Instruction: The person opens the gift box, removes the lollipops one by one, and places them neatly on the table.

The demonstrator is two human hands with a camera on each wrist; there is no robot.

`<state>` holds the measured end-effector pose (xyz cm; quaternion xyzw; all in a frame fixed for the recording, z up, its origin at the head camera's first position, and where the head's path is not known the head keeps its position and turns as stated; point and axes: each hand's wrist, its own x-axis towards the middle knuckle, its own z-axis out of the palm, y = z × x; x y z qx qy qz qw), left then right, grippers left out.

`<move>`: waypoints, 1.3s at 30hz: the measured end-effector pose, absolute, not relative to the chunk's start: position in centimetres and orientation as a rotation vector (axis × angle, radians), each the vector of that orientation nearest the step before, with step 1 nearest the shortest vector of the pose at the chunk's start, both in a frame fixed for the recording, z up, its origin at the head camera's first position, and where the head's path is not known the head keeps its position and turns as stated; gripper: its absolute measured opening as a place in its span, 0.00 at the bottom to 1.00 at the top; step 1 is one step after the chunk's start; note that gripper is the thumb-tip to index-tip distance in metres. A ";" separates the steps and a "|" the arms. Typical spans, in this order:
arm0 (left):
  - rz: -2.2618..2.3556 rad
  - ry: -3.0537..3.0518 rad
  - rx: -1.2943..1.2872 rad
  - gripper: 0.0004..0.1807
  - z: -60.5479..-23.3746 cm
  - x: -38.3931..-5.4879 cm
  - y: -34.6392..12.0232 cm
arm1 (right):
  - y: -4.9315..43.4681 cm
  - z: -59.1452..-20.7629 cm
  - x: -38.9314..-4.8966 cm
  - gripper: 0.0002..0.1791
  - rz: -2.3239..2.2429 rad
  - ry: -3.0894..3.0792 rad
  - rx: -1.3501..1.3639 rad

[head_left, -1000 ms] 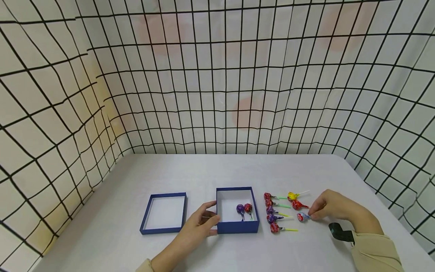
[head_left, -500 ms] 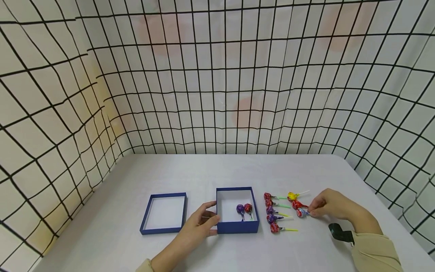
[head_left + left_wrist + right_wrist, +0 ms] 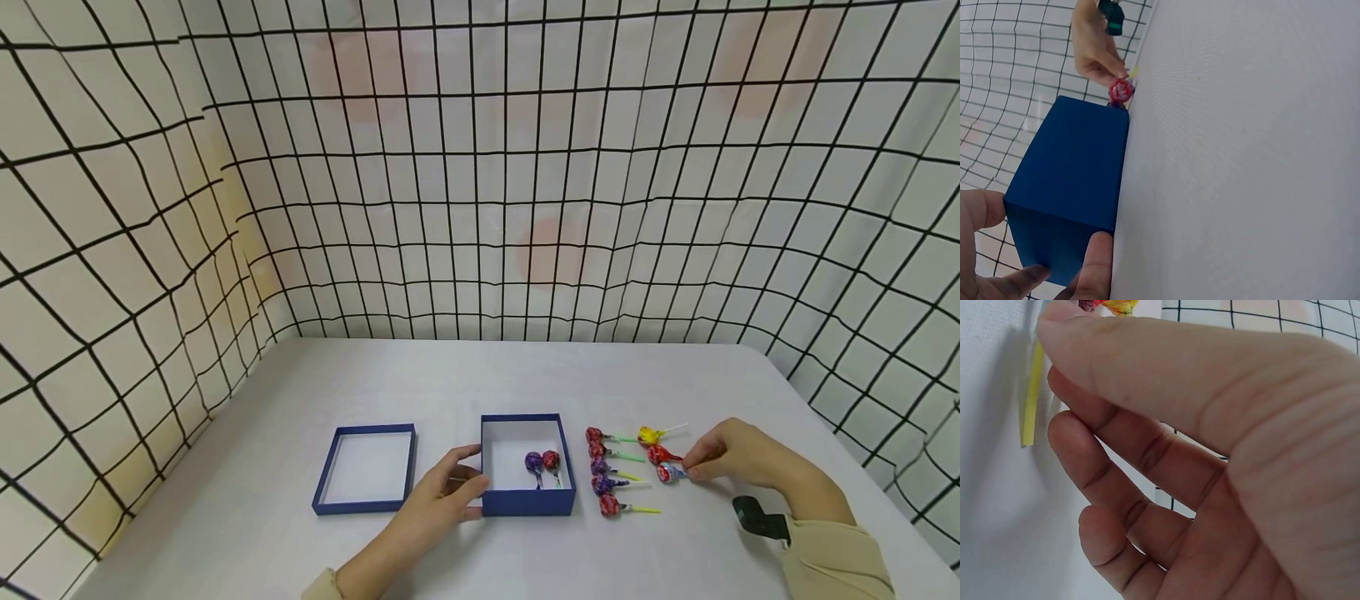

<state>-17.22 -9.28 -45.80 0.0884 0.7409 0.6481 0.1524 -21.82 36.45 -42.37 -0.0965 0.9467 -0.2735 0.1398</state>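
My left hand (image 3: 438,493) grips the left side of an open blue box (image 3: 527,502), its thumb at the near corner. In the left wrist view, fingertips rest on the blue box wall (image 3: 1072,165). A purple lollipop (image 3: 533,461) and a red lollipop (image 3: 551,460) lie inside it, sticks toward me. My right hand (image 3: 738,454) pinches the stick end of a blue-wrapped lollipop (image 3: 667,472) lying on the table, just below a red-wrapped lollipop (image 3: 660,454). In the right wrist view, the thumb hides most of the held lollipop, while a yellow stick (image 3: 1033,400) shows beside it.
Between box and right hand, several red and purple lollipops lie in a column, the nearest a red lollipop (image 3: 609,504). A yellow-wrapped lollipop (image 3: 649,435) lies above the red-wrapped one. The box lid (image 3: 358,506) lies left of my left hand. Black-gridded white walls (image 3: 480,208) surround the table.
My right hand has shifted the blue-wrapped lollipop slightly away from me, closer to the red-wrapped one. My left hand and the box have kept their places. The head view has shifted slightly.
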 end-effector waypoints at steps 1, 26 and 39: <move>1.859 2.126 0.254 0.33 -45.8 -17.2 -9.3 | 36.5 -42.2 -21.8 0.05 -0.796 2.733 -0.278; 1.838 2.124 0.297 0.33 -45.8 -17.4 -9.3 | 32.9 -35.8 -20.2 0.19 -0.762 2.748 -0.402; 1.861 2.135 0.281 0.33 -45.7 -17.4 -9.6 | 26.4 -29.9 -23.0 0.17 -0.730 2.602 -0.487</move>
